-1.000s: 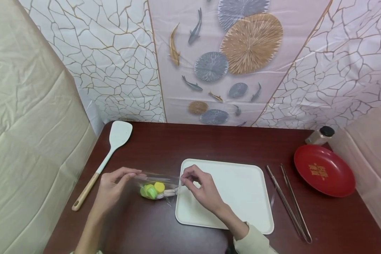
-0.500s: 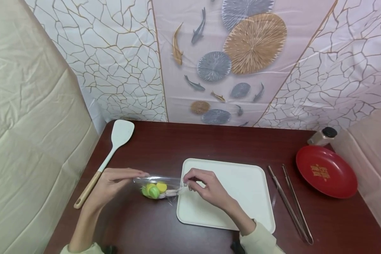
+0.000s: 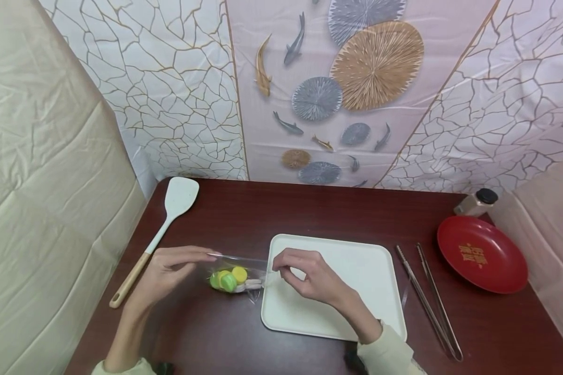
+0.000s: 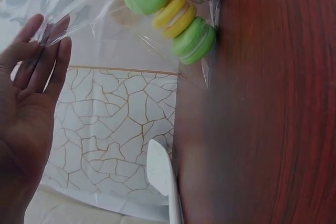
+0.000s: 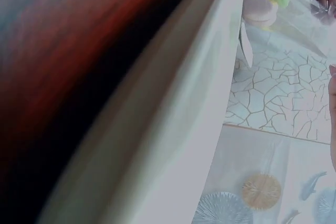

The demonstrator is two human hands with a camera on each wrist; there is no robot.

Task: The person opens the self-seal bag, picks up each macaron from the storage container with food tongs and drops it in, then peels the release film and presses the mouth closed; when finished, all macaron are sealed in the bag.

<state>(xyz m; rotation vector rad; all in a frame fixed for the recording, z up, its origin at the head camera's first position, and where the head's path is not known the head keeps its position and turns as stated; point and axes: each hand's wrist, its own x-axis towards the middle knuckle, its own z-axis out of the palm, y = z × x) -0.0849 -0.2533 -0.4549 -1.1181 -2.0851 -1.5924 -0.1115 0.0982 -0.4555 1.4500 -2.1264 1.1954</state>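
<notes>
A clear plastic bag (image 3: 255,264) with several macarons (image 3: 228,282) in green, yellow and pale lilac-grey is held between my two hands, low at the left edge of the white tray. My left hand (image 3: 175,268) pinches its upper left corner; in the left wrist view the thumb and fingers of that left hand (image 4: 37,77) meet on the film. Above the tray, my right hand (image 3: 311,274) pinches the bag's upper right corner with thumb and forefinger. Only a sliver of the right hand (image 5: 333,106) shows in the right wrist view.
The white tray (image 3: 352,291) lies under my right hand. A white spatula (image 3: 180,195) with a wooden handle lies at the left. To the right are metal tongs (image 3: 429,302), a red plate (image 3: 502,255) and a black-capped jar (image 3: 474,202).
Both hands keep their hold on the bag. The left fingers have extended slightly rightward along its top edge, and the right hand has shifted a little to the right.
</notes>
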